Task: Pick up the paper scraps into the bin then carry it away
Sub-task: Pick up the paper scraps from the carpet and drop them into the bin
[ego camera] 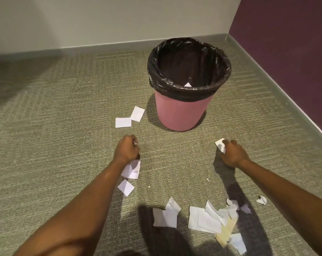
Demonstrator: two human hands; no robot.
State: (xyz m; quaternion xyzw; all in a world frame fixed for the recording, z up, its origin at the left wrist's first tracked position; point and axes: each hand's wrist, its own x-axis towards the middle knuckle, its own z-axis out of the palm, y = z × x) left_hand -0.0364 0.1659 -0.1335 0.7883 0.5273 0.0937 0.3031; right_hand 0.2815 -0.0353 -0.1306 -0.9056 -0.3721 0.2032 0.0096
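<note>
I see olive carpet (64, 145) running into the corner, where the pink bin (180, 111) stands upright near both hands, its black liner (189, 93) folded over the rim and one scrap inside (188, 84). The biggest heap of scraps (208, 218) lies closest to me. My left hand (126, 148) is clenched around gathered scraps (132, 169), and my right hand (232, 154) grasps a white scrap (220, 144), likely bound for the bin. Two squares (130, 117) lie just beside its base.
</note>
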